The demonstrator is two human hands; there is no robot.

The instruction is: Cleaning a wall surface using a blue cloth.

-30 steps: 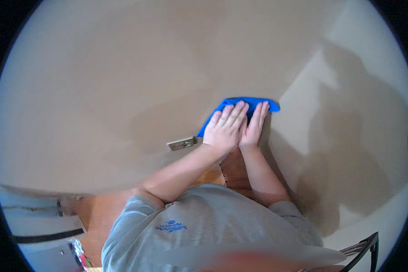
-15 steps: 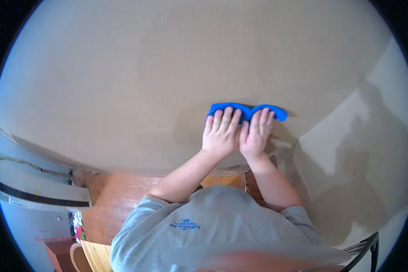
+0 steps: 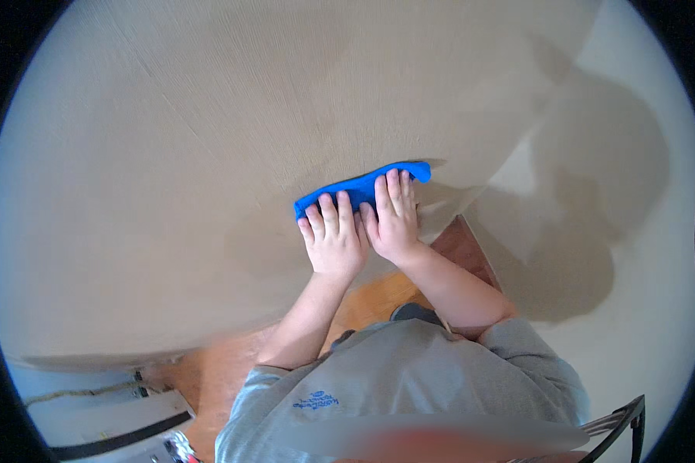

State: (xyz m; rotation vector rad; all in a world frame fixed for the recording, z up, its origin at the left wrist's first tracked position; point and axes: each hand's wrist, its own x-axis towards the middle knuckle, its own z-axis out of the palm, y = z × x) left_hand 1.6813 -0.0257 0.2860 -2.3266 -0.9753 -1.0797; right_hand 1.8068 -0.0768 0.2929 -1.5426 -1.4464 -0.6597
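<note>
A blue cloth (image 3: 365, 189) lies against a broad beige wall (image 3: 232, 131), stretched out slantwise with its right end higher. On its left part my left hand (image 3: 336, 248) presses flat, fingers extended and slightly spread. My right hand (image 3: 396, 229) rests flat on the cloth's right part, its fingers straight and pointing up the wall. The two thumbs come close together below the cloth. Neither hand wraps around the cloth; its right tip sticks out past my right fingers.
A paler wall (image 3: 633, 262) meets the beige one in a corner at the right and carries large shadows. Orange-brown wooden floor (image 3: 224, 378) shows below. A reddish-brown panel (image 3: 467, 251) stands by my right forearm. A white appliance (image 3: 123, 420) with a black band is at lower left.
Both hands and the cloth have shifted left in the picture, and the cloth now slants up to the right. The view has turned too, so the corner and floor appear displaced.
</note>
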